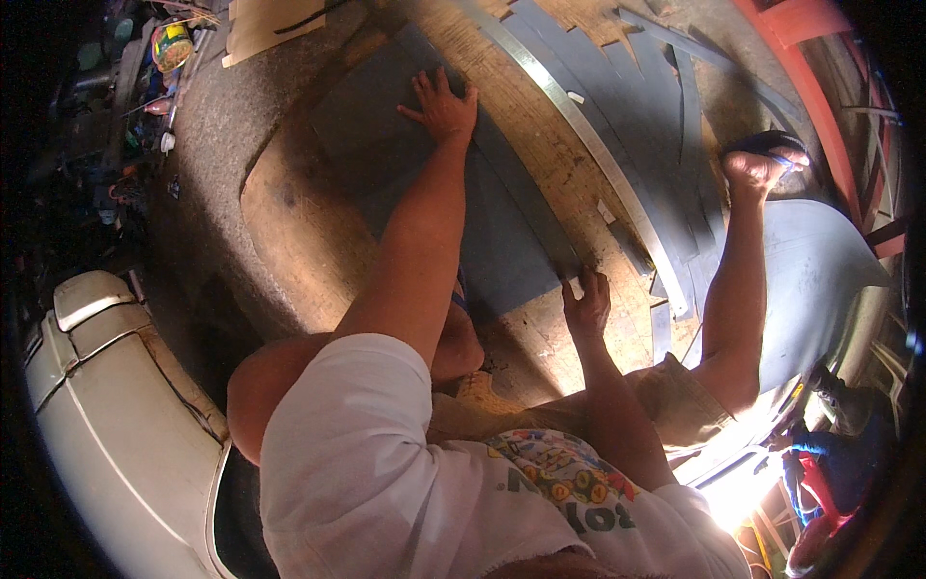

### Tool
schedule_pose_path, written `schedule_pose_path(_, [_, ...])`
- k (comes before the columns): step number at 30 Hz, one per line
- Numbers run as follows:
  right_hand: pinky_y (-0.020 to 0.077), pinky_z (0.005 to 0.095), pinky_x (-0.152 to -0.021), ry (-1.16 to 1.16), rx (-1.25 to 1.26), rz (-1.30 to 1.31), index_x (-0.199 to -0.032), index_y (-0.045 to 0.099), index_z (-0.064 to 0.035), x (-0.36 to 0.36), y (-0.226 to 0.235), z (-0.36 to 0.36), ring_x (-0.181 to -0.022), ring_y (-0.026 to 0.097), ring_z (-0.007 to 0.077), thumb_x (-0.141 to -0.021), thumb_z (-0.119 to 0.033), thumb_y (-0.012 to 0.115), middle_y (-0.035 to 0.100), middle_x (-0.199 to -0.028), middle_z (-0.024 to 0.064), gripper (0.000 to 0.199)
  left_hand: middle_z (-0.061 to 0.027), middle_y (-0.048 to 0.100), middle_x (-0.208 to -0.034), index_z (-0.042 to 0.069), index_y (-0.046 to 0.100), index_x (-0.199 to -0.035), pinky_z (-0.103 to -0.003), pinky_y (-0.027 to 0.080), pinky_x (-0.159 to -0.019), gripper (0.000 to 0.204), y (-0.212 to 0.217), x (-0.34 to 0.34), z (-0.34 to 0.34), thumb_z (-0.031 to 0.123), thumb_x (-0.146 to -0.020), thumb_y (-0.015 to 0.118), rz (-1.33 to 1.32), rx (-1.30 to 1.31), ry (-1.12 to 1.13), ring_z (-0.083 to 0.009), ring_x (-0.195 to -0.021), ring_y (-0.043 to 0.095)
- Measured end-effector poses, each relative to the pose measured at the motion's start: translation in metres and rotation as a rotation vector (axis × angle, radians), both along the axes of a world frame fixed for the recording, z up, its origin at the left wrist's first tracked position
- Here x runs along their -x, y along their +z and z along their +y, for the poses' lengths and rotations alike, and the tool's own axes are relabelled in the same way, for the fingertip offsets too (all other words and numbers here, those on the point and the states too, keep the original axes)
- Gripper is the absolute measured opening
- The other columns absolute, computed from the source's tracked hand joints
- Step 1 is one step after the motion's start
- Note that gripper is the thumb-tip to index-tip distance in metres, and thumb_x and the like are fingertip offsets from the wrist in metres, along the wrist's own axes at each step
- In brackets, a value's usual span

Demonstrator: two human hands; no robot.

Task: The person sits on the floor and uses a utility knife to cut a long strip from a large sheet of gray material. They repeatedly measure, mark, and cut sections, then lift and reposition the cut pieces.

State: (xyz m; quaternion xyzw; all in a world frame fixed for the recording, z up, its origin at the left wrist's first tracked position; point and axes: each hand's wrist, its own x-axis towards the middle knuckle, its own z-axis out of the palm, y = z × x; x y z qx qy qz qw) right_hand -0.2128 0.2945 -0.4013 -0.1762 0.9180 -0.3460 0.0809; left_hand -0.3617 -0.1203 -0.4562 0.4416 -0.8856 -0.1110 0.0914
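A dark grey sheet (506,253) lies on a worn wooden board (299,217) in front of me. My left hand (446,108) presses flat on its far part, arm outstretched and fingers spread. Along the sheet's right side runs a narrow dark grey strip (526,198). My right hand (588,307) is at the near end of this strip, thumb and fingers bent around its end. The exact grip is partly hidden by the fingers. To the right, apart from both hands, lies a long silvery metal straightedge (617,180), which looks curved in this view.
More dark grey sheets and offcuts (588,82) lie beyond the straightedge. My sandalled foot (762,166) rests at the right, near a red metal frame (820,116). A cream-coloured body panel (135,415) stands at the left. Clutter and a tin (172,48) line the far left; a bright light glares lower right.
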Motion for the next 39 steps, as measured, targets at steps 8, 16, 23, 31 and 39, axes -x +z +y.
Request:
schedule_pose_path(8, [0.0543, 0.0499, -0.083, 0.002, 0.030, 0.001, -0.119, 0.061, 0.0000, -0.003, -0.006, 0.000, -0.099, 0.063, 0.0427, -0.080, -0.011, 0.082, 0.062, -0.107, 0.0239, 0.045, -0.0169, 0.028, -0.165, 0.016, 0.043, -0.154, -0.080, -0.002, -0.115, 0.075, -0.006, -0.004, -0.005, 0.058, -0.094, 0.057, 0.003, 0.030, 0.010, -0.0320, -0.157, 0.016])
schedule_pose_path(16, [0.0532, 0.0505, -0.085, -0.036, -0.005, 0.013, -0.120, 0.061, -0.0006, -0.001, -0.011, 0.000, -0.101, 0.062, 0.0426, -0.082, -0.018, 0.081, 0.063, -0.110, 0.0234, 0.046, -0.0168, 0.031, -0.164, 0.015, 0.047, -0.152, -0.081, -0.001, -0.114, 0.077, -0.005, 0.011, 0.002, 0.060, -0.091, 0.061, -0.020, -0.011, 0.026, -0.0329, -0.156, 0.021])
schedule_pose_path(23, [0.0561, 0.0467, -0.082, -0.065, -0.049, -0.057, -0.121, 0.062, -0.0019, -0.001, 0.003, 0.001, -0.096, 0.066, 0.0379, -0.081, -0.017, 0.081, 0.064, -0.105, 0.0192, 0.047, -0.0181, 0.032, -0.163, 0.016, 0.045, -0.152, -0.084, 0.004, -0.110, 0.079, -0.046, -0.002, -0.023, 0.060, -0.089, 0.064, 0.134, 0.117, -0.066, -0.0360, -0.154, 0.023])
schedule_pose_path(31, [0.0555, 0.0468, -0.082, -0.041, -0.082, 0.008, -0.119, 0.062, -0.0008, 0.002, 0.007, -0.002, -0.096, 0.066, 0.0383, -0.080, -0.019, 0.083, 0.063, -0.104, 0.0194, 0.048, -0.0182, 0.024, -0.166, 0.016, 0.038, -0.158, -0.082, 0.004, -0.112, 0.084, -0.036, -0.006, -0.026, 0.071, -0.094, 0.049, 0.058, 0.104, -0.087, -0.0369, -0.156, 0.014])
schedule_pose_path(39, [0.0556, 0.0463, -0.083, -0.043, -0.066, 0.029, -0.120, 0.061, -0.0009, 0.001, 0.005, -0.001, -0.097, 0.066, 0.0384, -0.078, -0.017, 0.084, 0.064, -0.106, 0.0196, 0.051, -0.0175, 0.022, -0.167, 0.019, 0.036, -0.158, -0.085, 0.004, -0.111, 0.084, -0.037, -0.004, -0.026, 0.072, -0.094, 0.048, 0.046, 0.095, -0.097, -0.0382, -0.156, 0.014])
